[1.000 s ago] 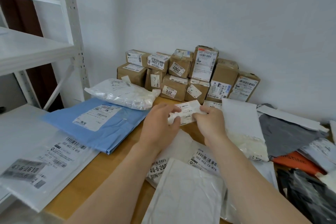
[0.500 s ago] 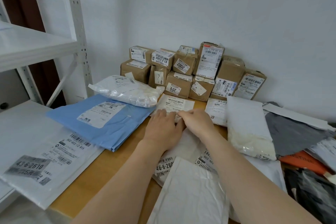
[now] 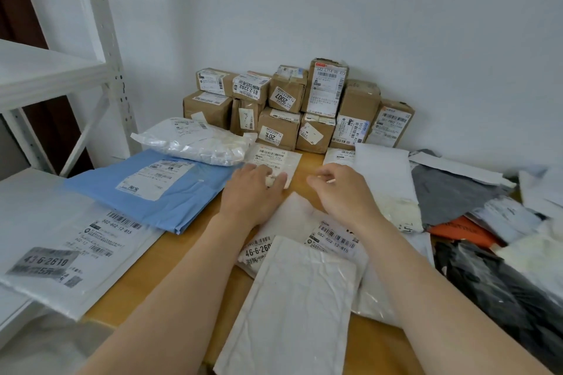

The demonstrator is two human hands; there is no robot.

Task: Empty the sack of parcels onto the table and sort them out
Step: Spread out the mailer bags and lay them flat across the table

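Observation:
A small flat white parcel (image 3: 275, 158) with a barcode label lies on the wooden table (image 3: 189, 256), just in front of a stack of brown cardboard boxes (image 3: 292, 109). My left hand (image 3: 253, 192) rests its fingers on the parcel's near edge. My right hand (image 3: 344, 192) hovers a little to the right of the parcel, fingers loosely curled and holding nothing. Both forearms pass over a white padded mailer (image 3: 295, 298) and the labelled white bags beneath it.
A blue mailer (image 3: 152, 189) and a clear plastic bag (image 3: 195, 143) lie to the left, and a large white mailer (image 3: 70, 237) hangs over the table's left edge. A white metal shelf (image 3: 45, 70) stands left. White (image 3: 384, 176), grey (image 3: 451, 192), orange (image 3: 463, 233) and black (image 3: 493, 283) bags pile up right.
The small white parcel, held up in both hands a second ago, now lies flat before the boxes. My right hand has let go and drawn to the right.

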